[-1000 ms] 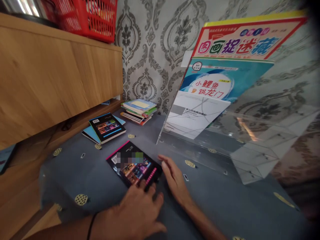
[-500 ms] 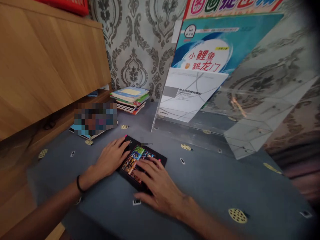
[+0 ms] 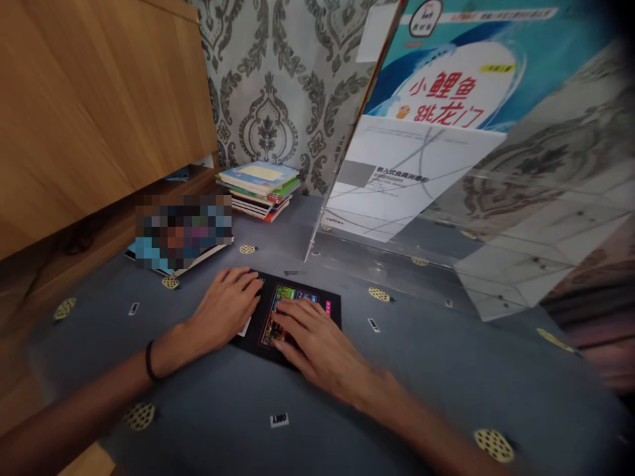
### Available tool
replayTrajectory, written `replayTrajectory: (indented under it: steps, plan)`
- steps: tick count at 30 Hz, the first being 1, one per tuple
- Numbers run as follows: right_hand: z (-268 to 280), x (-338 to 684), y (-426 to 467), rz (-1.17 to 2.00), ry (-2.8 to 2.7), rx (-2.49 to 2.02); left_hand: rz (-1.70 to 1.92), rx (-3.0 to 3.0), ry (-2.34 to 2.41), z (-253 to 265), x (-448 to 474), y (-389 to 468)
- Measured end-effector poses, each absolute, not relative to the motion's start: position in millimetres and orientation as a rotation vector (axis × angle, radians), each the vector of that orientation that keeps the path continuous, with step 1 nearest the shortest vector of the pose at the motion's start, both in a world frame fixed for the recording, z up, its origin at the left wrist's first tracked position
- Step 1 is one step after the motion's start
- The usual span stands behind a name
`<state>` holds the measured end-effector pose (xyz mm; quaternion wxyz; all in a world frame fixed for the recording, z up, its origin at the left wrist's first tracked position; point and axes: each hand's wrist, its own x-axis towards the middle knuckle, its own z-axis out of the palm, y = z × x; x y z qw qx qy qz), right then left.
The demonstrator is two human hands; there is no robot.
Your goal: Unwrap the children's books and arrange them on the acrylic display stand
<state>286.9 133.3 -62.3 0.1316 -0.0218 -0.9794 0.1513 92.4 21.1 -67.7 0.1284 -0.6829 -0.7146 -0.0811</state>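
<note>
A flat black book (image 3: 266, 305) with small bright pictures on its face lies on the grey cloth, slightly turned. My left hand (image 3: 229, 305) rests flat over its left side, fingers outstretched toward the far left corner; a bit of white shows beneath the palm. Across the pictures lies my right hand (image 3: 322, 344), fingers extended and slightly bent, with the thumb near the book's front edge. Both hands touch the book from above, and neither is wrapped around it. Much of the cover is hidden under them.
A stack of books (image 3: 260, 188) stands against the patterned wall. Left of it lies another book (image 3: 186, 238) with a blurred cover. A clear acrylic rack (image 3: 387, 254) holding booklets rises at back right. A wooden cabinet (image 3: 104, 112) overhangs the left side.
The view has moved closer to the rack. The book has turned a little and sits flatter, and my right thumb has drawn in from the cloth toward the book.
</note>
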Motion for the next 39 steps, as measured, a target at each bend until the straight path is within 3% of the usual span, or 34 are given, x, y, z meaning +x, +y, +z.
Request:
replayTrajectory:
  steps: [5,14,24,29,32,35,39]
  plan:
    - [-75,247,132,0.242,-2.894,-0.221,-0.26,-2.026,-2.057,-72,81,29]
    - [-82,238,135,0.305,-2.876,-0.287,-0.28,-2.028,-2.094,-82,80,31]
    - [-81,251,140,0.277,-2.879,-0.287,0.193,-2.013,-2.128,-58,99,45]
    - [-81,255,145,0.332,-2.858,-0.279,0.23,-2.026,-2.093,-52,101,51]
    - [-80,260,148,0.349,-2.843,-0.304,0.054,-2.09,-2.108,-52,83,52]
    - [-78,262,148,0.344,-2.852,-0.247,-0.345,-2.202,-2.14,-53,55,55]
    - [-70,255,136,0.441,-2.865,0.137,-0.837,-2.373,-2.224,-59,22,58]
